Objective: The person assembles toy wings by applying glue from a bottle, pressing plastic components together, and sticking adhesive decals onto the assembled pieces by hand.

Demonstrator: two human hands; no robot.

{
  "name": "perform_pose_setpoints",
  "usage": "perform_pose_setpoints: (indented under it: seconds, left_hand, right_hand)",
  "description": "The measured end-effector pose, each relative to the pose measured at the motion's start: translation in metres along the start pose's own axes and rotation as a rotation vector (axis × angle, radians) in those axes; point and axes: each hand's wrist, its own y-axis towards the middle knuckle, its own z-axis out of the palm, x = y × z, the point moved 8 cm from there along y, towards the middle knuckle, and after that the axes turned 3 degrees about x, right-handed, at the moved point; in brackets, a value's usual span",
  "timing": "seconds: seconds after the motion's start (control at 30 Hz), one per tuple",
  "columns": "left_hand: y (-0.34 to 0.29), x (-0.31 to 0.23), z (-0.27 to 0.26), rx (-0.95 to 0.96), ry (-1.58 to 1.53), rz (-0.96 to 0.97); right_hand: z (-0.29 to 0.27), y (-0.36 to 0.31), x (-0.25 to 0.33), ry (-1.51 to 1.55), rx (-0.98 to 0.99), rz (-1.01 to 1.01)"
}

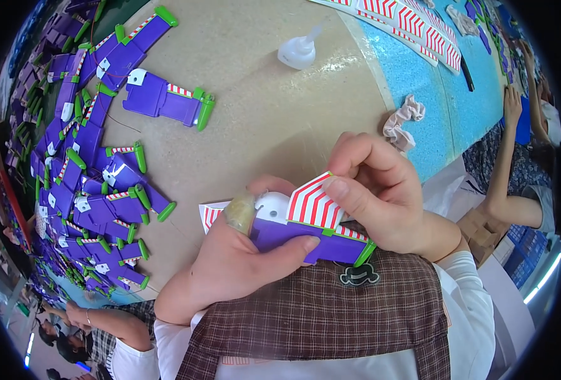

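My left hand point(230, 259) is closed around a purple plastic wing-shaped part point(271, 235) with a white rounded piece and a green end. A yellowish finger cover sits on one of its fingers. Between the thumb and fingers of my right hand point(382, 196) is the upper corner of a red-and-white striped sticker point(315, 204), raised over the wing part's edge. Something dark and pointed shows under the right hand; its kind is unclear. Striped material lies along the part near its green end, and another striped piece point(212, 215) sticks out behind my left hand.
Many similar purple and green wing parts point(122, 177) are piled on the left. A single one point(160, 98) lies nearer the middle. Farther back are a white squeeze bottle point(297, 52), striped sticker sheets point(413, 25) and a crumpled pinkish cloth band point(404, 120). Other people work at both sides.
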Motion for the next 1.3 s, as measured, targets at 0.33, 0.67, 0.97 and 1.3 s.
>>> perform_pose_setpoints:
  seconds: [0.33, 0.67, 0.97, 1.3]
  left_hand:
    - [0.005, 0.004, 0.001, -0.001, -0.078, -0.082]
    - [0.006, 0.003, 0.000, 0.047, -0.095, -0.038]
    - [0.001, 0.006, 0.003, 0.003, -0.097, -0.060]
    - [0.001, 0.008, 0.004, 0.009, -0.127, -0.109]
  right_hand:
    - [-0.008, 0.002, -0.007, -0.148, 0.038, -0.055]
    - [-0.004, -0.004, 0.013, -0.522, 0.084, -0.337]
    - [-0.008, -0.008, 0.007, -0.240, 0.031, -0.268]
    - [-0.004, -0.004, -0.007, -0.185, 0.037, -0.085]
